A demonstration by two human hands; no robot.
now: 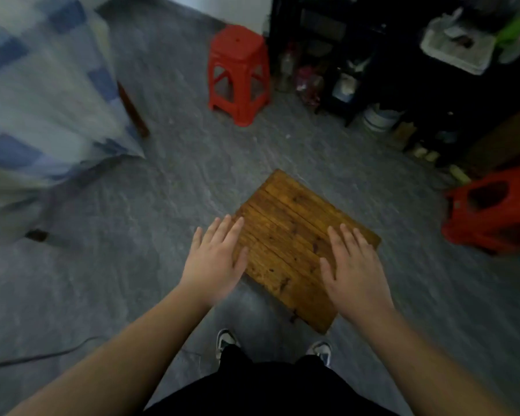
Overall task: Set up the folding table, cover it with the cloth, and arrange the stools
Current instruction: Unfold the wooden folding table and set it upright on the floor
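A small wooden stool (294, 223) with a plank top stands on the grey floor right in front of me. My left hand (215, 259) hovers over its left edge, fingers straight and spread. Over the stool's right side is my right hand (353, 265), also flat with straight fingers. Whether either palm touches the wood cannot be told. At the left, the table (132, 109) stands covered by a blue-and-white checked cloth (42, 94), one brown leg showing. A red plastic stool (239, 73) stands upright further back. Another red stool (493, 208) lies tipped at the right edge.
Dark shelving (403, 55) with bottles, jars, a white bucket (379, 117) and a white tub (457, 49) fills the back right. A cable (42, 355) runs across the floor at lower left. My shoes (227, 340) are just behind the wooden stool.
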